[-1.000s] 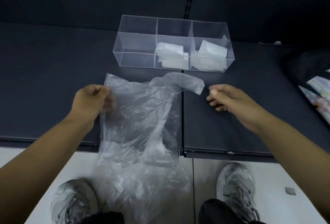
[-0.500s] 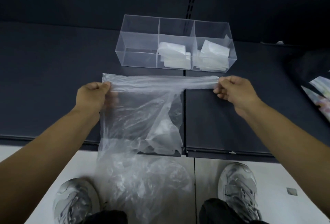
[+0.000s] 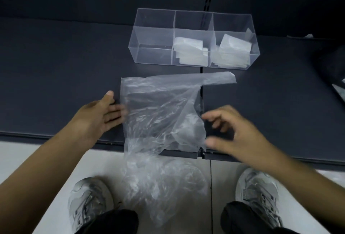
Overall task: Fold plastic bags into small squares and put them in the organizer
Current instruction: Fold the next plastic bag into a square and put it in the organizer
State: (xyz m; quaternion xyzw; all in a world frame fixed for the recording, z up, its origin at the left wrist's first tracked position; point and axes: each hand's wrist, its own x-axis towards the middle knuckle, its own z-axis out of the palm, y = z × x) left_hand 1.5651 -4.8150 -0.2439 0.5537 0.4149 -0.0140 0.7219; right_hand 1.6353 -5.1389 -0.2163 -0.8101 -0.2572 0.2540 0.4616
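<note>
A dark, matte tabletop fills most of the view, with a pale floor below its near edge. A large, clear, crinkled plastic bag lies spread on the tabletop between the two hands. Its upper part is flat on the surface, and one handle strip reaches out to the right, beyond the right hand's fingers. Its lower part hangs over the near edge toward the floor.

A clear acrylic organizer with three compartments in a row stands farther out, past the fingertips of both hands and just beyond the bag's far edge. The left compartment shows nothing inside. The middle one holds a stack of white folded plastic squares, and the right one holds another such stack with its top piece tilted.

The left hand lies palm down, its fingers straight and close together, resting on the bag's left edge with the thumb spread away. The right hand is blurred. Its fingers are spread wide, loosely bent and holding nothing, right at the bag's right edge. Whether they touch the plastic cannot be told.

Two grey sneakers stand on the floor on either side of the hanging plastic.
</note>
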